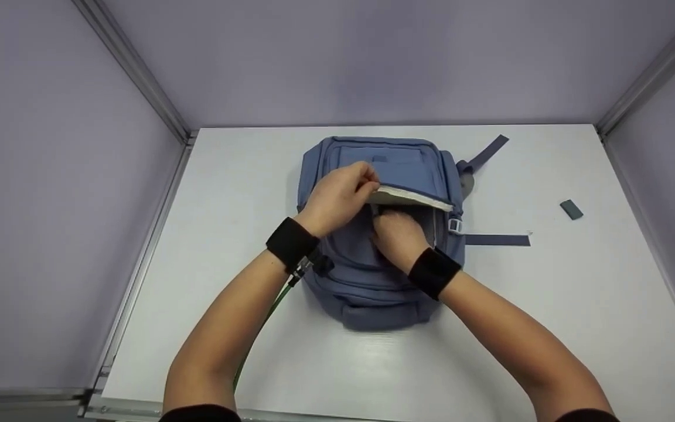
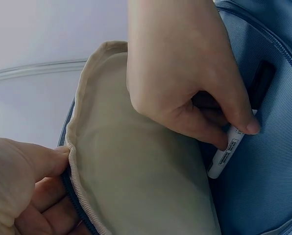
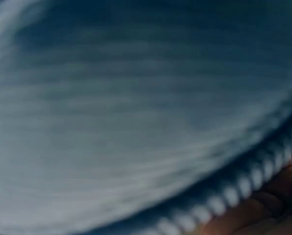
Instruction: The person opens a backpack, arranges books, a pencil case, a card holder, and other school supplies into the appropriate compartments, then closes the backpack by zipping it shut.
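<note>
A blue backpack lies flat, its front pocket unzipped. My left hand pinches the zippered edge of the pocket flap and holds it lifted, so the beige lining shows. Inside the pocket is my right hand. Seen from the left wrist, it pinches a white marker with a black cap between thumb and fingers, against the blue inner fabric. The right wrist view is mostly filled by blurred blue cloth and a row of zipper teeth, with part of a hand at the lower right corner.
A small dark green block lies on the white table at the right. Two backpack straps stretch out to the right of the bag. Grey panels enclose the table at the back and both sides.
</note>
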Demonstrator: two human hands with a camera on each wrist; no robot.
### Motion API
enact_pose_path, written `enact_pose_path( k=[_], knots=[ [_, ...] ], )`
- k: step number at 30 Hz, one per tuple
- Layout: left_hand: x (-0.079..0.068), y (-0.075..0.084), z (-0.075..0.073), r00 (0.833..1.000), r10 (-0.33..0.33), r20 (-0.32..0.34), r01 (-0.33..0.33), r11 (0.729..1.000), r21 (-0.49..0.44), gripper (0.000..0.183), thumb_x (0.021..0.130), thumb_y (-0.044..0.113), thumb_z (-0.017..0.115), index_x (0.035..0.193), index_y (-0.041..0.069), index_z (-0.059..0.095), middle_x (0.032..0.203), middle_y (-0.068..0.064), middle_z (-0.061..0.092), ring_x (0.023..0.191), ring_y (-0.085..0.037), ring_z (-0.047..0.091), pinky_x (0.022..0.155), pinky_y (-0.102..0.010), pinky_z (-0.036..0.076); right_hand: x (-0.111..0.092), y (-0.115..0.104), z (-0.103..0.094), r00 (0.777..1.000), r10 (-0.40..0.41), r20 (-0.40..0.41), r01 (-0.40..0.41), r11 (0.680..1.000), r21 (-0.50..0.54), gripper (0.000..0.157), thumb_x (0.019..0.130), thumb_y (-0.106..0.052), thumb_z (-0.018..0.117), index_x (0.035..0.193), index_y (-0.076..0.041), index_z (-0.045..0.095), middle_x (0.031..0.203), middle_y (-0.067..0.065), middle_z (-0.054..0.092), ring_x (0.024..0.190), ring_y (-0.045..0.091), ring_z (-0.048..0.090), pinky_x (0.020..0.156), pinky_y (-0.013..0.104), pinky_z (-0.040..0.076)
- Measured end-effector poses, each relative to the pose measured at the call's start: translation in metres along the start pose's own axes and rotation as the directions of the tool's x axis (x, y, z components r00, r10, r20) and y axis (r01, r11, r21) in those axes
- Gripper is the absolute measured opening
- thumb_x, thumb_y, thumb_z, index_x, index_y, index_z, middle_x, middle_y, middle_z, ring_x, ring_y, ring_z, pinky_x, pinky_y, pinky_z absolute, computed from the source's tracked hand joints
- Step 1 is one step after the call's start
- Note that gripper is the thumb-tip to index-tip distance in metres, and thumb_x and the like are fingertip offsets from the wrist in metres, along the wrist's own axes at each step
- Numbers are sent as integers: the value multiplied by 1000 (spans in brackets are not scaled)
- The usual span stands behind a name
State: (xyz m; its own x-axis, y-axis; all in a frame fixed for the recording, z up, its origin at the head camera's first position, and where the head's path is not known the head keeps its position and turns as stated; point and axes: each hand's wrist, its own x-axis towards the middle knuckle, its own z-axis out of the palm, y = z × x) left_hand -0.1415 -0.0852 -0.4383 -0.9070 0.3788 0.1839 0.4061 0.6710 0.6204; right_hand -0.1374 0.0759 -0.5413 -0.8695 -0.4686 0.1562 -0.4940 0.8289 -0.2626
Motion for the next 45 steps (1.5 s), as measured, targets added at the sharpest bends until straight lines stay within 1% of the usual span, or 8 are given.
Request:
enact_pose_path(
  k=[8, 14, 18, 23, 26, 32, 38, 45],
  knots=[
    [1, -2, 2, 1000, -1, 3, 1, 1000, 6, 17, 106, 21, 59, 114, 9, 68, 102, -3, 70, 83, -14, 62, 73, -31, 50, -10, 5, -4, 993, -66, -102, 70, 997, 30, 21, 91, -13, 77, 75, -5, 65, 73, 14, 63, 70, 36, 65, 65, 52, 54],
    [-1, -3, 3, 1000, -1, -1, 1, 1000, 10, 19, 106, 22, 58, 115, 9, 68, 103, -3, 71, 82, -15, 62, 72, -31, 49, -34, 7, -21, 961, -159, -226, 185, 978, 97, 11, 93, -7, 73, 82, -3, 73, 77, 9, 64, 71, 29, 64, 67, 45, 53],
    [0, -2, 4, 1000, -6, -5, 6, 1000, 12, 18, 106, 22, 59, 114, 9, 68, 103, -3, 71, 84, -14, 64, 73, -31, 50, -51, 18, -39, 917, -202, -344, 265, 953, 146, 4, 91, -6, 74, 92, -5, 78, 85, 5, 69, 76, 21, 65, 71, 37, 54],
    [-4, -6, 4, 1000, -15, -12, 15, 1000, -1, 17, 106, 21, 59, 113, 8, 68, 102, -3, 72, 84, -13, 65, 72, -30, 51, -65, 48, -60, 819, -137, -557, 304, 928, 218, 6, 89, -1, 75, 93, -5, 78, 84, 4, 70, 72, 14, 61, 65, 25, 48],
    [-7, -8, 4, 1000, -26, -8, 26, 1000, -14, 18, 106, 21, 59, 113, 8, 68, 101, -3, 72, 82, -13, 64, 70, -30, 51, -70, 76, -70, 778, -11, -629, 241, 929, 282, 6, 88, 0, 75, 92, -3, 79, 82, 4, 71, 70, 12, 60, 66, 16, 46],
    [-12, -10, 3, 999, -40, -17, 40, 999, -17, 17, 106, 21, 59, 113, 9, 68, 101, -2, 72, 81, -12, 64, 69, -30, 51, -70, 147, -78, 748, 281, -602, -69, 934, 349, 13, 94, -10, 72, 94, 0, 80, 86, 12, 73, 74, 19, 62, 70, 13, 40],
    [-17, -10, 3, 999, -47, -16, 46, 999, -7, 17, 106, 22, 60, 112, 9, 69, 99, -1, 72, 78, -12, 63, 68, -29, 50, -79, 217, -69, 745, 497, -445, -354, 860, 367, 28, 99, -19, 63, 103, 5, 77, 95, 23, 71, 85, 34, 64, 74, 30, 40],
    [-18, -11, 2, 999, -41, -11, 41, 999, 7, 18, 106, 23, 59, 113, 9, 69, 99, -1, 71, 76, -12, 60, 67, -29, 49, -93, 276, -62, 724, 613, -318, -519, 786, 335, 35, 102, -19, 55, 110, 10, 73, 101, 30, 69, 87, 39, 63, 71, 37, 41]
  ],
)
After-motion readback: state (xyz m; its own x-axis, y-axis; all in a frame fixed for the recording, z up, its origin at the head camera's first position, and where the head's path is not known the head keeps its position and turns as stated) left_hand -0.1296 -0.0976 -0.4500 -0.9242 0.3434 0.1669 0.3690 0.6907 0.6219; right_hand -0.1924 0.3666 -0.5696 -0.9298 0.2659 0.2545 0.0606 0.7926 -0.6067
